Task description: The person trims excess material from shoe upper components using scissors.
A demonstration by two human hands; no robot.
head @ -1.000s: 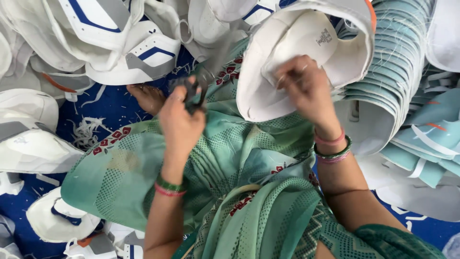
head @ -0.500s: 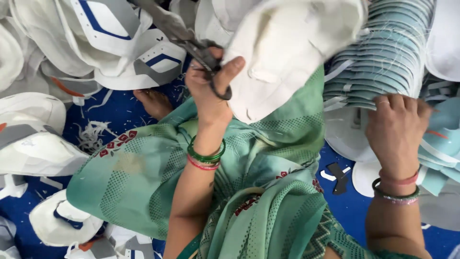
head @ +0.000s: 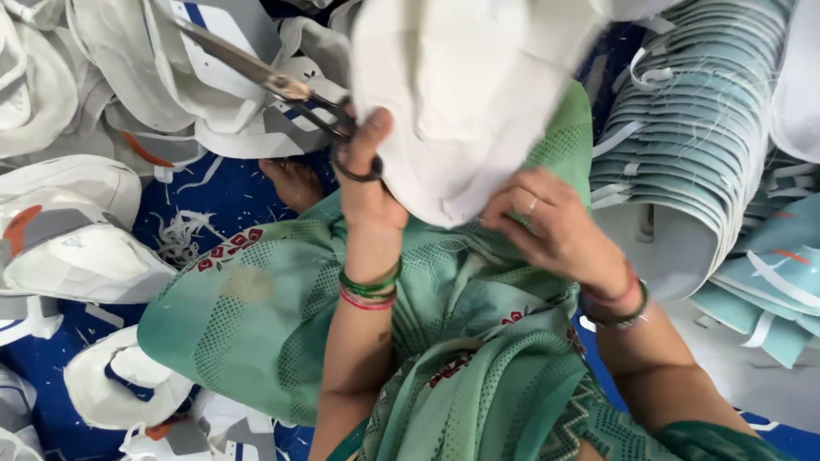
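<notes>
Left hand (head: 367, 183) closed through scissors (head: 273, 81) handles — blades run up-left, long axis diagonal. Right hand (head: 547, 226) pinches lower edge of white fabric piece (head: 470, 94), held up centre. Teal stack (head: 683, 137) right; white pieces (head: 77, 248) left.

Metal scissors (head: 273, 85) (shiny), matt white cloth piece (head: 465, 94)

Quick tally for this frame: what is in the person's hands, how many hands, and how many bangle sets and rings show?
Scissors, held in the left hand: 1
White shaped fabric piece, held by the right hand: 1
Hands: 2
Bangle sets, left wrist and right wrist: 2
Ring: 1
Total: 7
</notes>
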